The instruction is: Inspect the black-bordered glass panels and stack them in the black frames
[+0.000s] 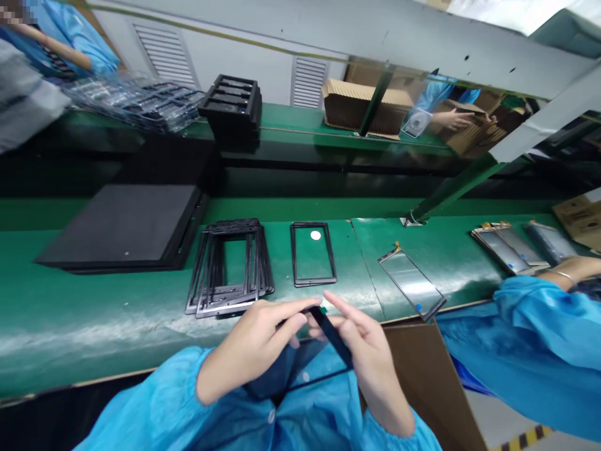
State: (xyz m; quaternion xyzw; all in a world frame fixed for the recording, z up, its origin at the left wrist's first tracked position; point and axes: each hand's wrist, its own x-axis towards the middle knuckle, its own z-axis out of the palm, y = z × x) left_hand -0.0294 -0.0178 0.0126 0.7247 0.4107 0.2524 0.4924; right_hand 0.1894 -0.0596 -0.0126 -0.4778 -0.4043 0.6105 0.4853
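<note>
Held in both hands, in front of the near edge of the green desk (117,307) and over a blue smock: a thin dark-edged panel (334,338), tilted, with a small green tab at its upper corner. Left hand (256,341) closed narrowly at that corner, thumb and fingertips together; right hand (369,347) along the long edge, thumb against it, index finger stretched out. Cannot tell how firmly gripped, with the far fingers partly hidden.

Just beyond the hands, on the desk: a single black frame (293,257), flat, with a white disc (315,235) inside its opening. To its left, an uneven pile of frames (263,269), and farther left a stack of black sheets (126,225). To the right, a glass panel (410,279) lying at a slant, near the foot of a green post (451,188).

At the far right, stacked panels (509,247), with a co-worker's blue sleeve (544,313) reaching across that end of the desk. Behind, on a farther surface: clear plastic trays (145,103), black trays (235,100), a divided cardboard box (357,103) and another person's hands (453,119).
</note>
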